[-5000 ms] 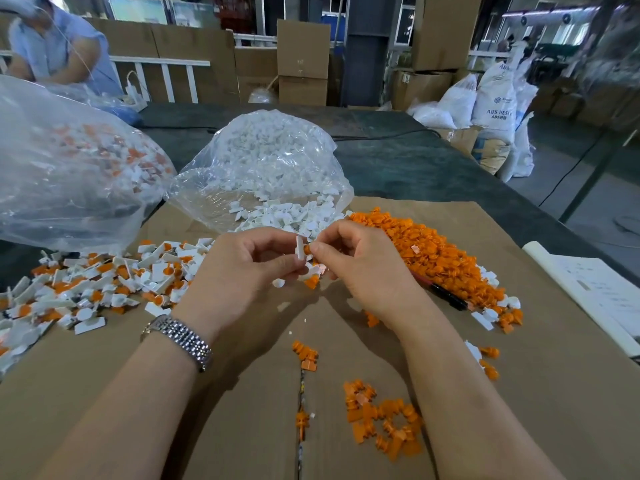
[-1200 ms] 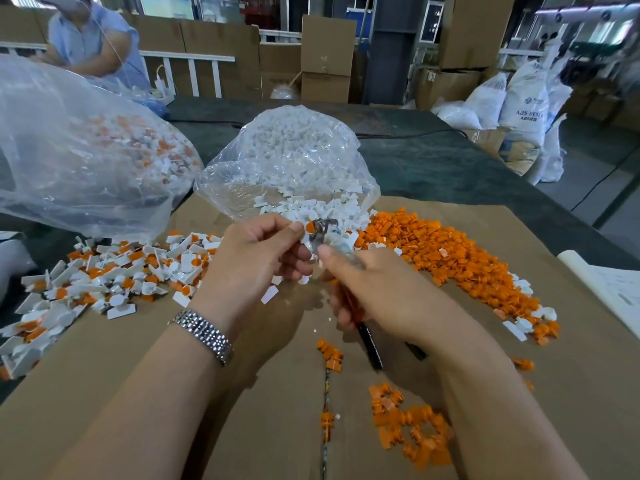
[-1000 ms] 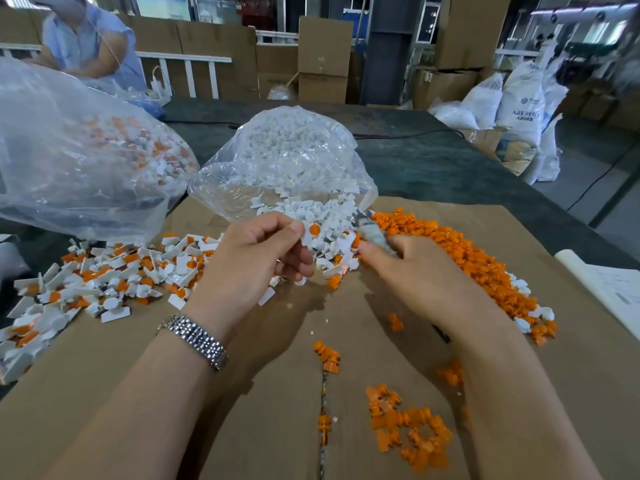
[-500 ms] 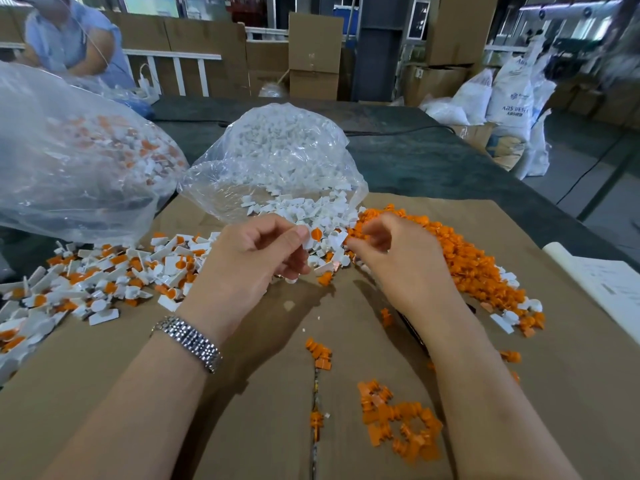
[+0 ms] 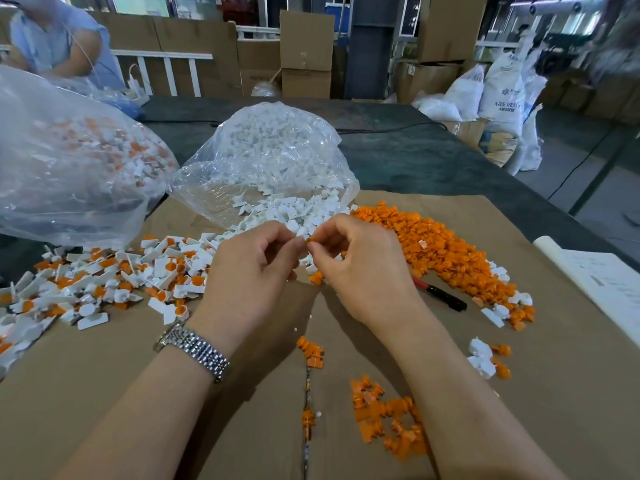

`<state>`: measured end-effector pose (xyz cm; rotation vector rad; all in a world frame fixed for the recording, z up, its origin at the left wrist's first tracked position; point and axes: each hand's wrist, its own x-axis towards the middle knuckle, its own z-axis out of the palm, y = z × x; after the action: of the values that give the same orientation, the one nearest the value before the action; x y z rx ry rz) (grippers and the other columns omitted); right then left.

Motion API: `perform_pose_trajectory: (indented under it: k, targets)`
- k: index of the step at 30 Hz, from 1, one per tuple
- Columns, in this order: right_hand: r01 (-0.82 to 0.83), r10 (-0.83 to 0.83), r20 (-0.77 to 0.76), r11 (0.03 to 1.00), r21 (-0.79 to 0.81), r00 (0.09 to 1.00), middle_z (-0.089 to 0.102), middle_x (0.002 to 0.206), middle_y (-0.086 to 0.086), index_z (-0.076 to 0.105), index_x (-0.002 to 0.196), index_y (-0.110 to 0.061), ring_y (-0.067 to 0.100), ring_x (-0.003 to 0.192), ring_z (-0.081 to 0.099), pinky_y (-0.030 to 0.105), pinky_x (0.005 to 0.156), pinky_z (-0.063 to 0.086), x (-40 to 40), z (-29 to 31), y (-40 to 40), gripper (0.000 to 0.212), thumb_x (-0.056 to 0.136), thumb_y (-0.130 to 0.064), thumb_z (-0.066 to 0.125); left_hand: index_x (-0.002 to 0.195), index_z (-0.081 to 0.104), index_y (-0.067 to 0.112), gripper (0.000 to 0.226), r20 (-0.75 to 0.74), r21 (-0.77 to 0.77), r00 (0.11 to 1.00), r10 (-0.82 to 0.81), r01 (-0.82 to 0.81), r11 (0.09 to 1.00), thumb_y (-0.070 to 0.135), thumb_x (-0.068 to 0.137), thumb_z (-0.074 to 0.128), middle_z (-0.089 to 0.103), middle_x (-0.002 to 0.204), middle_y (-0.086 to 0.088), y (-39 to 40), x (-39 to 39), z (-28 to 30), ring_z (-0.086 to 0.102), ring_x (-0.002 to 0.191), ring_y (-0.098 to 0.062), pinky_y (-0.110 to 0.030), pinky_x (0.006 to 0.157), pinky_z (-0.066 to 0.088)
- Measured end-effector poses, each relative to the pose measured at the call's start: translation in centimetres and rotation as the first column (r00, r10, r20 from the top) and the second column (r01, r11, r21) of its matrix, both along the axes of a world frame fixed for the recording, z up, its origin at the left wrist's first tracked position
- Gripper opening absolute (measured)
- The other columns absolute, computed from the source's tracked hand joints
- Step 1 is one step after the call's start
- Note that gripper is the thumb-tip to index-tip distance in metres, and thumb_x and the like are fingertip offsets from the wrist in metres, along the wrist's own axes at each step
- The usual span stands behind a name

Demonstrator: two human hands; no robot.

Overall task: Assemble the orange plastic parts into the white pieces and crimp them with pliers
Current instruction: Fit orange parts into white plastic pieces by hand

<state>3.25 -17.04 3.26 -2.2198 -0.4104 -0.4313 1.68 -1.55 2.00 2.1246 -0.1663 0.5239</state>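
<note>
Your left hand (image 5: 252,268) and right hand (image 5: 360,268) meet fingertip to fingertip, both pinching 1 orange part (image 5: 309,240) above the white pieces (image 5: 291,213); pliers (image 5: 440,295) lie right, within reach for crimping.

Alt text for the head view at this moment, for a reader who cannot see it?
Two bare hands, left and right, pinch a small orange part together above a cardboard sheet. Pliers lie beside the right wrist, next to a heap of loose orange parts.
</note>
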Motion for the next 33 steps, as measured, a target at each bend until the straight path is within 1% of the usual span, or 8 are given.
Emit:
perform_pose_trajectory:
  k: [6,9,12,15,19,23,28,33]
  targets:
    - [-0.026,0.033,-0.100,0.997,0.076,0.994,0.072,0.095,-0.011,0.072,0.106,-0.022,0.003,0.089,0.066,0.029,0.083,0.055,1.1,-0.4,-0.6,0.013,0.099,-0.028,0.064,0.083,0.070,0.023,0.020,-0.021,0.112,0.986,0.164,-0.161,0.981,0.035,0.097,0.063,0.068,0.065,0.005,0.9,0.3,0.4,0.067,0.062,-0.015,-0.037,0.061,0.055]
    - [0.126,-0.143,-0.089,0.977,-0.174,0.986,0.068,0.114,-0.006,0.068,0.116,-0.024,0.012,0.106,0.061,0.035,0.093,0.051,2.2,-1.1,-1.8,0.019,0.103,-0.021,0.054,0.084,0.070,0.019,0.024,0.068,0.289,0.901,0.429,-0.429,0.856,0.037,0.098,0.061,0.059,0.063,0.006,3.0,0.6,0.7,0.055,0.054,-0.012,-0.027,0.047,0.042]
    - [0.165,-0.194,-0.027,0.892,-0.420,0.981,0.060,0.125,-0.007,0.069,0.115,-0.029,0.016,0.120,0.049,0.039,0.095,0.042,2.9,-2.0,-2.2,0.025,0.101,-0.017,0.052,0.087,0.069,0.014,0.017,0.133,0.309,0.777,0.616,-0.623,0.719,0.027,0.096,0.062,0.052,0.066,0.003,5.4,0.8,1.2,0.049,0.059,-0.022,-0.026,0.053,0.033]
    - [0.144,-0.182,-0.018,0.833,-0.534,0.983,0.053,0.133,-0.010,0.063,0.123,-0.030,0.017,0.127,0.039,0.037,0.087,0.029,3.1,-2.7,-1.9,0.029,0.098,-0.018,0.054,0.107,0.063,0.007,0.017,0.136,0.296,0.725,0.675,-0.680,0.671,0.016,0.093,0.061,0.061,0.106,-0.018,6.1,1.0,1.0,0.059,0.084,-0.041,-0.039,0.064,0.041]
    - [0.166,-0.206,0.008,0.763,-0.625,0.979,0.050,0.135,-0.008,0.057,0.130,-0.027,0.019,0.127,0.032,0.040,0.090,0.025,3.3,-3.4,-1.6,0.038,0.097,-0.010,0.052,0.115,0.066,0.015,0.021,0.164,0.377,0.941,0.296,-0.337,0.863,0.016,0.095,0.057,0.060,0.115,-0.005,3.2,0.9,0.1,0.062,0.097,-0.025,-0.038,0.076,0.051]
    - [0.167,-0.198,0.028,0.731,-0.661,0.980,0.052,0.131,-0.005,0.057,0.131,-0.027,0.023,0.123,0.031,0.042,0.086,0.023,3.3,-3.2,-1.3,0.041,0.096,-0.006,0.049,0.138,0.058,0.024,0.044,0.005,0.564,0.998,-0.068,0.054,0.824,0.011,0.096,0.058,0.058,0.138,0.004,0.1,1.2,-1.5,0.053,0.126,-0.017,-0.031,0.108,0.040]
    - [0.127,-0.167,0.000,0.747,-0.653,0.986,0.060,0.114,-0.008,0.066,0.113,-0.031,0.020,0.116,0.034,0.041,0.080,0.017,3.2,-3.0,-1.5,0.031,0.097,-0.008,0.052,0.122,0.069,0.025,0.025,0.029,0.619,0.992,-0.121,0.077,0.781,0.026,0.097,0.064,0.065,0.115,0.007,-0.3,1.6,-2.2,0.062,0.108,-0.017,-0.029,0.089,0.048]
    - [0.101,-0.132,-0.001,0.761,-0.640,0.991,0.064,0.108,-0.011,0.068,0.107,-0.034,0.018,0.115,0.041,0.042,0.085,0.018,2.9,-2.4,-2.0,0.012,0.098,-0.038,0.060,0.098,0.070,0.026,0.007,-0.030,0.590,0.996,-0.081,0.083,0.803,0.029,0.097,0.064,0.059,0.098,0.012,-0.2,1.6,-2.0,0.062,0.094,-0.012,-0.025,0.079,0.049]
